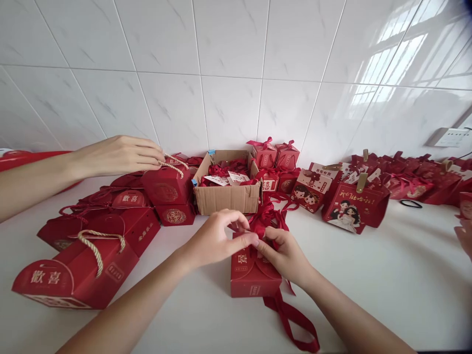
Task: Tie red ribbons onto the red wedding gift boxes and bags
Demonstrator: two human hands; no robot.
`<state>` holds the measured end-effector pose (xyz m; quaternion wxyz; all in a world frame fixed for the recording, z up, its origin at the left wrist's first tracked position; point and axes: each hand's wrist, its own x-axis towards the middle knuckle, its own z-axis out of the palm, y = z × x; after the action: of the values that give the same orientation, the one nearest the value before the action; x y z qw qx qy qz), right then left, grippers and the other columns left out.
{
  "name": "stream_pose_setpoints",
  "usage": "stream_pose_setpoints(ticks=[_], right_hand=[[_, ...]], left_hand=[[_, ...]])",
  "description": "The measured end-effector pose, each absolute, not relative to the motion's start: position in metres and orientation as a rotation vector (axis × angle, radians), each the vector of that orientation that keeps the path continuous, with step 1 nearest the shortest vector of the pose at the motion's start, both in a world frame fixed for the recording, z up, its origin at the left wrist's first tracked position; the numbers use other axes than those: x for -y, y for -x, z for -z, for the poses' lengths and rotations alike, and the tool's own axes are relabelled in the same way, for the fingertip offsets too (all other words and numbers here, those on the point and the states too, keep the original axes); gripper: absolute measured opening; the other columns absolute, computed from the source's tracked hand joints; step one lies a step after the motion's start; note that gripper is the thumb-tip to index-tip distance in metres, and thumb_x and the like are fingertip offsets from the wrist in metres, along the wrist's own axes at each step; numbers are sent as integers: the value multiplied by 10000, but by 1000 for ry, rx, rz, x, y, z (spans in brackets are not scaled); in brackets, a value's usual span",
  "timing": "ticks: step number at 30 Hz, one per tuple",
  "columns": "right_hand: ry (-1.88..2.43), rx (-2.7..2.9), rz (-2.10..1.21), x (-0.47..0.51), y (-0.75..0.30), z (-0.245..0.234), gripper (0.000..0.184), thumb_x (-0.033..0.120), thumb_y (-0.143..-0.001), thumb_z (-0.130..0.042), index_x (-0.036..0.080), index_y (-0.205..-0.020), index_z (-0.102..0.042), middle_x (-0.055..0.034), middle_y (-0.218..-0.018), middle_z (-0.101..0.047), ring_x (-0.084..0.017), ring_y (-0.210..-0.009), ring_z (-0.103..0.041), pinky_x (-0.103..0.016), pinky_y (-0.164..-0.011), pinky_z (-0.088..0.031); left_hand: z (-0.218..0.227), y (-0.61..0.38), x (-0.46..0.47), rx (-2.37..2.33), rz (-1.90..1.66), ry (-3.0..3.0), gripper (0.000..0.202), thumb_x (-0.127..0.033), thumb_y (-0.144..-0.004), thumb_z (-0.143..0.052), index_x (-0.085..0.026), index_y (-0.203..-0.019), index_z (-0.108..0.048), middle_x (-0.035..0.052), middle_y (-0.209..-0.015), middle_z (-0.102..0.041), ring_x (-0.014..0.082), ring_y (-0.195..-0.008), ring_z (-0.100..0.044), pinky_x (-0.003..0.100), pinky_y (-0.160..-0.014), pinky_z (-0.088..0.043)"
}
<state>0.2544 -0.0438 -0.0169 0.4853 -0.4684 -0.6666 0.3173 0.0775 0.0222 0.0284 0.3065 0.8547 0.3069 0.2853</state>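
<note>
A small red gift box (254,284) with pale printed characters stands on the white table in front of me. My left hand (221,239) is over its upper left side, thumb and fingers pinched on the dark red ribbon (260,228) at its top. From the other side my right hand (283,253) pinches the same ribbon, the two thumbs meeting. The fingers partly hide the ribbon, so its knot or loop cannot be made out. A loose ribbon loop (295,319) trails from the box toward the table's front.
Another person's hand (125,155) rests on stacked red boxes (167,187) at left. Rope-handled boxes (99,255) lie nearer. Behind stands a cardboard box (227,199) with ribbons and tags. Picture-printed boxes (342,211) fill the right side; a further hand (465,233) shows at the right edge.
</note>
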Motion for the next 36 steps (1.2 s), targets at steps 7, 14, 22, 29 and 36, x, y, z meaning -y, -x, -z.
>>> stream_pose_setpoints(ticks=[7,14,22,29,36], right_hand=[[1132,1604,-891,47,-257,16,324,446,-909,-544,172,-737,-532,7,-632,-565,-112,-583,-494,-228,-551,-385],[1091,1545,-929,48,-254,17,295,428,-893,-578,166,-760,-566,14,-625,-555,-103,-565,-475,-225,-544,-373],[1119,1444,-903,50,-254,22,322,442,-812,-677,152,-676,-652,-1,-624,-565,-116,-603,-467,-243,-581,-382],[1047,1330,-945,51,-249,21,254,399,-837,-672,203,-861,-513,23,-701,-628,-104,-612,-509,-218,-584,-410],[1059,1611,-352,53,-252,26,13,228,-904,-577,221,-905,-589,9,-800,-680,-126,-670,-584,-290,-700,-418]], left_hand=[[-7,-70,-17,-703,-886,-2269,171,-352,-776,-725,-191,-728,-691,33,-748,-698,170,-736,-619,278,-745,-456],[-9,-73,-7,-728,-780,-2068,212,-329,-798,-694,-188,-934,-613,55,-988,-669,188,-953,-611,301,-892,-459],[1,-81,-5,-723,-802,-1919,108,-249,-799,-675,-153,-849,-677,58,-921,-708,173,-895,-649,270,-834,-494],[8,-81,-4,-766,-940,-1905,125,-250,-761,-707,-145,-703,-674,74,-927,-720,189,-885,-672,286,-813,-507],[17,-76,-4,-712,-1014,-2022,46,-204,-776,-692,-165,-769,-715,77,-971,-704,188,-912,-674,300,-839,-515]])
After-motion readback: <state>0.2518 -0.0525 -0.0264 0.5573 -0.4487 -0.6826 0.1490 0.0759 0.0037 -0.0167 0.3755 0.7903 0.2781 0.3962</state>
